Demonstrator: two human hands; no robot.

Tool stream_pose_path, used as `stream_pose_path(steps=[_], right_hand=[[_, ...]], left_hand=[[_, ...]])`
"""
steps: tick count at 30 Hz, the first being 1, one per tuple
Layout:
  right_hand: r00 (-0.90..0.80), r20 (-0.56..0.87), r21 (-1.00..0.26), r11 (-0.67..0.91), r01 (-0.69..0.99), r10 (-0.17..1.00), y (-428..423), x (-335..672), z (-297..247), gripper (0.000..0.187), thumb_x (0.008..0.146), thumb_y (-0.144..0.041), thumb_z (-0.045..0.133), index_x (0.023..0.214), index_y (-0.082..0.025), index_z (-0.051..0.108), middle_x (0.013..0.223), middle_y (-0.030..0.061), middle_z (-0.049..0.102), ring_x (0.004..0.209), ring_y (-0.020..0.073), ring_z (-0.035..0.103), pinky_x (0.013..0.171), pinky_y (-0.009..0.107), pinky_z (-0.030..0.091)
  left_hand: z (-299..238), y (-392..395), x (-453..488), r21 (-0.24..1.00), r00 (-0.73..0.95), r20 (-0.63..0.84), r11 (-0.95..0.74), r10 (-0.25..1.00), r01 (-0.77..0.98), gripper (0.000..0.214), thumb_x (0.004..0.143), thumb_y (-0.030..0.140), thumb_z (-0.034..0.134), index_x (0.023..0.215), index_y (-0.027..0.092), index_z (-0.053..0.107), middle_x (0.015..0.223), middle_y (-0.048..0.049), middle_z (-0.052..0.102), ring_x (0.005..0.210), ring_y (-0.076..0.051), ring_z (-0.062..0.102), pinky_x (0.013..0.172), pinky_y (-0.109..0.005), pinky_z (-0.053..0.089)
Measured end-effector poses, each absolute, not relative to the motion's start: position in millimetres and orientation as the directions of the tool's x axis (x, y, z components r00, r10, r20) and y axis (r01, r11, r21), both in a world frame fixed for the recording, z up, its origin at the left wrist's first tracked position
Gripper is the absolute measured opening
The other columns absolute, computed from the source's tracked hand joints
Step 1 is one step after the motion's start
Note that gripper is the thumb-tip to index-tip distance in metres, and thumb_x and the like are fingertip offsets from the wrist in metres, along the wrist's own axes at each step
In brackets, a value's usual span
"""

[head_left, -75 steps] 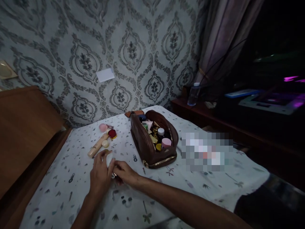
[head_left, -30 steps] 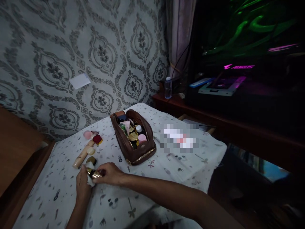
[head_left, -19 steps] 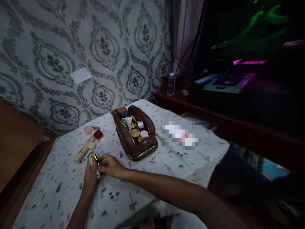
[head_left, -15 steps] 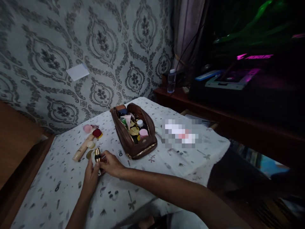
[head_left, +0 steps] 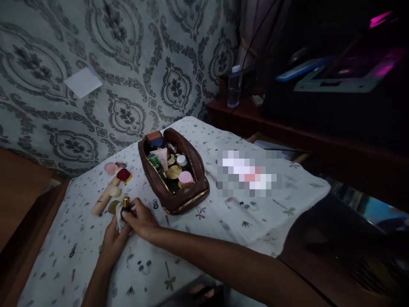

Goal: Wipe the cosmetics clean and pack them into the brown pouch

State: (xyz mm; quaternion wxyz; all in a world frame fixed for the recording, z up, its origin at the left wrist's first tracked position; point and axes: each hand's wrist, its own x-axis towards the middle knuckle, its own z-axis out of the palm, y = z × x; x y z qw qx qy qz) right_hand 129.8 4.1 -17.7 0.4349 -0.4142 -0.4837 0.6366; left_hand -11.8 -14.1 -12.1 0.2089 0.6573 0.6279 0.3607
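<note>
Item: bench (head_left: 223,230), draped to its edges in a white cloth (head_left: 79,243) printed with small dark motifs. On it I log:
- brown zip pouch (head_left: 191,197), open at the top, near the middle;
- left of the pouch, close together: pink round piece (head_left: 110,168), red compact (head_left: 123,174), beige tube (head_left: 102,202), cream lid (head_left: 114,192), dull gold disc (head_left: 113,207);
- gold-capped bottle (head_left: 125,202), upright beside the disc; whether it touches the cloth I cannot tell;
- right of the pouch, a blurred item (head_left: 249,175), not identifiable.
</note>
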Motion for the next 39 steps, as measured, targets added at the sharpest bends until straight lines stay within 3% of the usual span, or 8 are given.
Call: stream_pose_path(steps=[6,11,15,19,26,30,34,39], right_hand=[[-0.281,-0.035,-0.997,-0.051,-0.051,0.959,2.7,134.0,-11.8,0.032,0.085,-0.027,0.066,0.116,-0.028,0.056,0.088,-0.0027,0.067,0.08,0.0166,0.063,0.074,0.027,0.045],[-0.188,-0.039,-0.999,-0.041,-0.008,0.981,4.8,134.3,-9.9,0.018,0.085,-0.029,0.067,0.1,-0.025,0.058,0.083,-0.0022,0.066,0.077,0.0175,0.062,0.069,0.026,0.042],[-0.179,-0.039,-0.999,-0.042,-0.012,0.983,5.2,133.2,-12.6,0.016,0.086,-0.031,0.067,0.092,-0.025,0.054,0.08,-0.0024,0.064,0.076,0.0173,0.062,0.069,0.026,0.042],[-0.147,0.022,-0.999,0.018,-0.028,0.989,5.9,134.3,-15.0,0.018,0.084,-0.03,0.069,0.091,-0.025,0.053,0.086,-0.002,0.066,0.082,0.0173,0.062,0.073,0.027,0.045],[-0.099,0.055,-0.99,0.041,-0.137,0.994,12.5,132.8,-22.4,0.018,0.079,-0.026,0.072,0.086,-0.024,0.055,0.087,-0.0001,0.07,0.083,0.0177,0.065,0.08,0.031,0.051],[-0.086,0.085,-0.988,0.072,-0.137,0.993,7.7,132.2,-15.4,0.017,0.081,-0.026,0.069,0.089,-0.023,0.055,0.092,0.0027,0.072,0.088,0.0196,0.067,0.082,0.033,0.053],[-0.064,0.304,-0.943,0.291,-0.158,0.95,-16.1,156.1,14.5,0.012,0.09,-0.031,0.062,0.092,-0.023,0.053,0.092,0.0039,0.071,0.089,0.0191,0.069,0.083,0.032,0.055],[-0.172,0.593,-0.804,0.591,-0.069,0.787,-54.4,239.1,43.4,0.014,0.095,-0.029,0.064,0.106,-0.023,0.058,0.098,0.0032,0.073,0.09,0.0167,0.073,0.081,0.028,0.059]], left_hand=[[-12.6,-17.4,-11.8,0.564,-0.055,0.29,-0.124,0.956,0.816,0.044,0.084,0.055,0.053,0.101,0.016,0.065,0.096,-0.0124,0.079,0.09,-0.033,0.075,0.082,-0.042,0.061],[-13.7,-19.1,-9.4,0.329,-0.021,0.384,-0.115,0.923,0.937,0.035,0.088,0.045,0.051,0.107,0.02,0.066,0.083,-0.0056,0.08,0.077,-0.031,0.077,0.067,-0.038,0.059],[-11.3,-21.5,-11.9,0.156,0.091,0.444,-0.177,0.891,0.972,0.021,0.092,0.04,0.053,0.091,0.023,0.066,0.061,0.0006,0.072,0.057,-0.026,0.073,0.054,-0.031,0.053],[-7.3,-25.3,-11.4,0.043,0.239,0.469,-0.292,0.85,0.955,0.017,0.099,0.034,0.052,0.097,0.022,0.065,0.067,0.0012,0.075,0.058,-0.023,0.074,0.055,-0.027,0.054],[-1.3,-29.2,-4.5,0.096,0.288,0.568,-0.41,0.771,0.907,0.021,0.1,0.026,0.055,0.08,0.023,0.055,0.054,0.0092,0.057,0.043,-0.014,0.058,0.047,-0.022,0.047],[4.1,-32.5,-3.5,0.269,0.22,0.583,-0.441,0.782,0.856,0.022,0.1,0.028,0.057,0.08,0.02,0.059,0.061,0.0073,0.06,0.053,-0.012,0.06,0.052,-0.02,0.05],[21.1,-41.7,2.4,0.438,0.153,0.584,-0.469,0.797,0.767,0.029,0.102,0.024,0.052,0.073,0.019,0.055,0.058,0.0076,0.057,0.051,-0.01,0.059,0.05,-0.018,0.05],[51.3,-49.4,49.3,0.208,0.366,0.676,-0.642,0.639,0.738,0.02,0.1,0.02,0.046,0.11,0.019,0.063,0.085,-0.0007,0.076,0.064,-0.014,0.071,0.057,-0.021,0.057]])
